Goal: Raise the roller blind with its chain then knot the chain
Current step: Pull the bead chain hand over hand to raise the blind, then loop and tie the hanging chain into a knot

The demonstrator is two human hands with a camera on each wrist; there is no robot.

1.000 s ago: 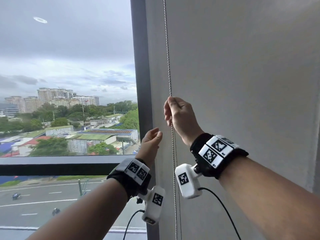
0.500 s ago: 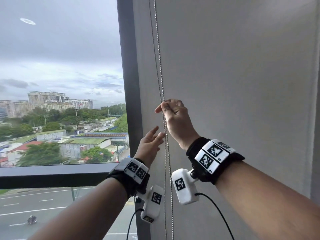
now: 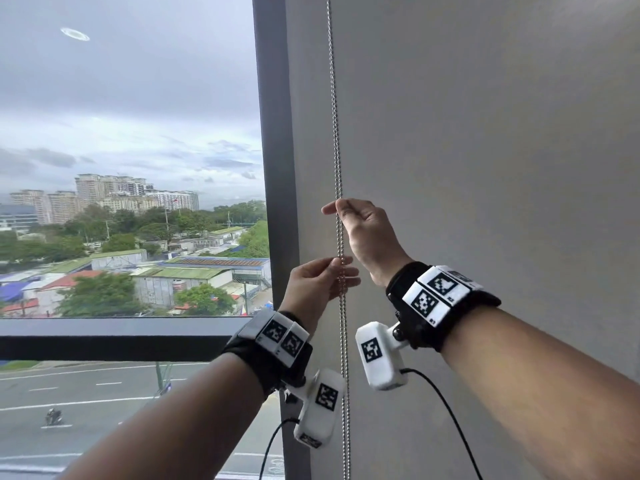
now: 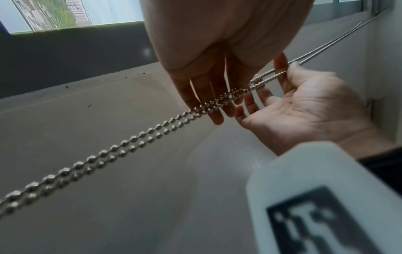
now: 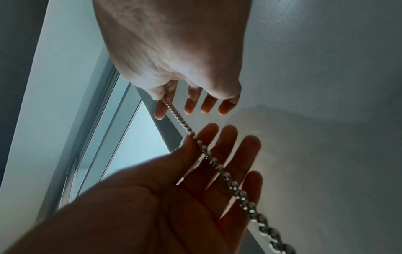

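A silver bead chain [image 3: 334,116] hangs as two strands in front of a plain grey surface [image 3: 485,150] beside the window. My right hand [image 3: 358,223] is the higher one and pinches the chain between thumb and index finger; in the right wrist view the right hand [image 5: 174,51] has its other fingers spread loose. My left hand [image 3: 318,282] sits just below it. In the left wrist view the left hand's straight fingers [image 4: 208,96] lie against both strands of the chain [image 4: 130,142] without curling round them.
A dark vertical window post [image 3: 273,133] stands just left of the chain. A dark horizontal rail [image 3: 104,337] crosses the glass at wrist height. White wrist cameras [image 3: 379,355] with cables hang under both forearms, close to the chain's lower run.
My left hand has moved right and up from beside the window post onto the chain. My right hand has loosened from a fist round the chain to a thumb-and-finger pinch.
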